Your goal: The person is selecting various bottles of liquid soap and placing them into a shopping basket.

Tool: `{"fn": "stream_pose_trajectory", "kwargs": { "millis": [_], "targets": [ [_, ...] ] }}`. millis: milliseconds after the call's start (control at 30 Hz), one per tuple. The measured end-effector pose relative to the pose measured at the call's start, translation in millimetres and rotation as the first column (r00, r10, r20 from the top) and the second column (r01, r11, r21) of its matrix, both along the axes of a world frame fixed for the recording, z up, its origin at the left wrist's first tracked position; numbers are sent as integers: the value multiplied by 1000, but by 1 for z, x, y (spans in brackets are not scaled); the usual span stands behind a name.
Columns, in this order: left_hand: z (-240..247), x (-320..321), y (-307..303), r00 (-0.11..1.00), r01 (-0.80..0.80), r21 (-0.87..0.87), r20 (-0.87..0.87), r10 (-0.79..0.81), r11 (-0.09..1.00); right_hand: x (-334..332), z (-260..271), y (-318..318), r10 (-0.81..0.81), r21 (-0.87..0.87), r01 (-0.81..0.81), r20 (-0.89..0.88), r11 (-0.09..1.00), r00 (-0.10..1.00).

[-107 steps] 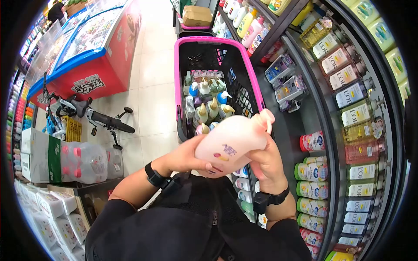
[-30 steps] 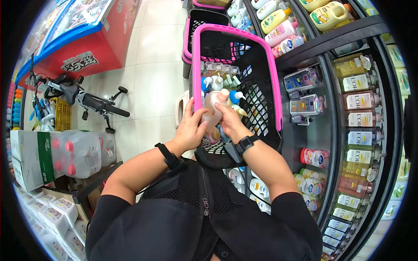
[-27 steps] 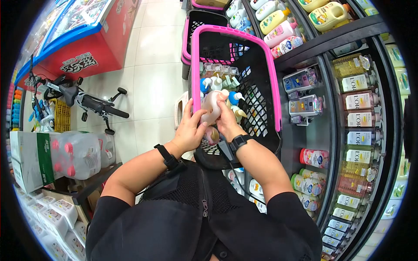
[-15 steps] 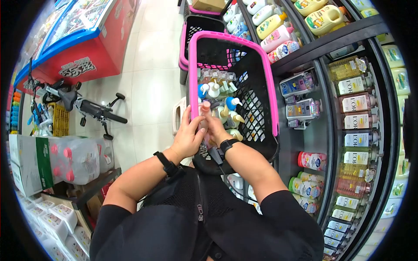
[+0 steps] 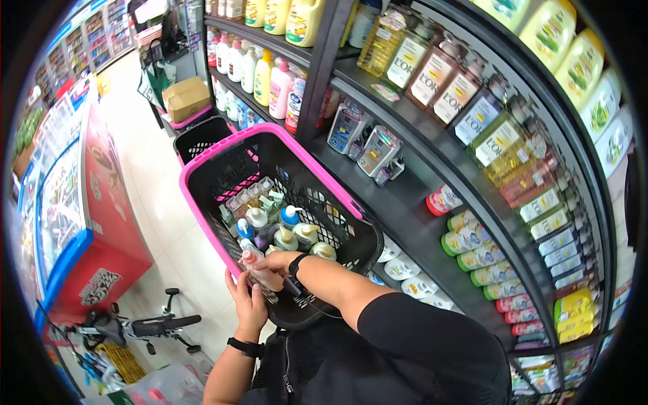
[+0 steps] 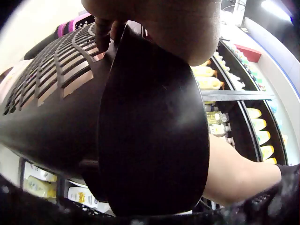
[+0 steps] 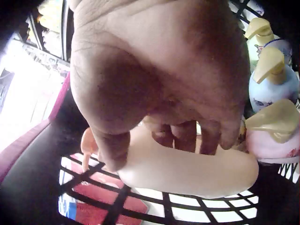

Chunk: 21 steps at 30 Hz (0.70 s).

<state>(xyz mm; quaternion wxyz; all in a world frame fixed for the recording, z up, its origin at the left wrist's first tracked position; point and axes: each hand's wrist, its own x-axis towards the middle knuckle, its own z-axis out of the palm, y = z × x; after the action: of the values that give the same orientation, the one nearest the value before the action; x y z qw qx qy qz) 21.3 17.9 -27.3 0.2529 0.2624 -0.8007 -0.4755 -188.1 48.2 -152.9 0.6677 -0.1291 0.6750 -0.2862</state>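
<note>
My right hand reaches into a black shopping basket with a pink rim, gripping a pale pink pump bottle. In the right wrist view the fingers curl over the bottle's far side, and its body lies lengthwise near the mesh wall. Its peach pump head points up towards the left rim. My left hand holds the basket's near left edge, fingers on the outer side; part of its grip is hidden. Several pump bottles with cream heads stand beside the pink one.
More bottles with blue pumps fill the basket's left part. Shelves of bottles run along the right. A child's bicycle and a red freezer stand on the left; another basket is behind.
Both hands held the pink bottle above the basket; it has gone down inside, now in the right hand alone. The left hand has shifted to the edge, and the head view has turned rightwards.
</note>
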Motion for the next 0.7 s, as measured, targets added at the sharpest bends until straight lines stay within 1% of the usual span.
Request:
{"fn": "stream_pose_trajectory", "kwargs": {
  "millis": [33,100,133,167,233,267,300,333,367,400,433,467,500,567,633,667,700],
  "targets": [
    [-1,2,0,1000,-2,-5,11,2,1000,1,6,-1,35,27,-35,-9,999,999],
    [-3,0,1,1000,-6,-12,20,6,1000,3,27,3,49,56,-46,-67,997,997],
    [-4,0,1,1000,-6,-9,25,6,1000,5,46,8,11,66,-13,22,998,1000],
    [-4,0,1,999,-7,-18,31,7,1000,7,59,12,30,9,-30,14,1000,999],
    [-6,1,-1,999,3,-36,45,-1,999,4,59,6,148,26,-146,-107,989,983],
    [-9,1,-2,999,6,-42,37,-5,999,2,43,-1,177,-3,-180,-188,984,966],
    [-8,2,-2,999,1,-31,38,1,1000,0,44,-5,282,38,-288,-364,957,888],
    [-7,2,-3,999,-3,-18,38,3,1000,2,65,-2,350,13,-393,-484,920,802],
    [-9,1,-2,999,0,-4,33,0,1000,3,85,2,398,14,-489,-601,872,693],
    [-24,4,-8,999,21,-96,41,-17,995,1,96,10,364,-33,-487,-622,873,693],
    [-21,3,-9,998,42,-40,54,-40,998,0,102,19,327,-75,-482,-643,873,692],
    [-23,2,-9,999,43,-37,21,-42,998,-5,106,27,329,-106,-510,-650,854,685],
    [-26,2,-9,999,43,-33,-10,-43,999,-4,137,44,311,-154,-549,-686,822,658],
    [-30,3,-11,1000,21,-60,20,-20,998,-2,146,78,105,-270,-507,-798,818,594],
    [-33,0,-10,998,24,42,-66,-21,999,14,197,127,8,-220,-415,-876,883,482],
    [-34,0,-11,998,24,14,-58,-23,1000,21,208,155,-199,-314,-395,-931,863,306],
    [-39,0,-14,998,30,-42,-46,-32,999,30,214,181,-407,-446,-329,-895,832,184]
  ]
}}
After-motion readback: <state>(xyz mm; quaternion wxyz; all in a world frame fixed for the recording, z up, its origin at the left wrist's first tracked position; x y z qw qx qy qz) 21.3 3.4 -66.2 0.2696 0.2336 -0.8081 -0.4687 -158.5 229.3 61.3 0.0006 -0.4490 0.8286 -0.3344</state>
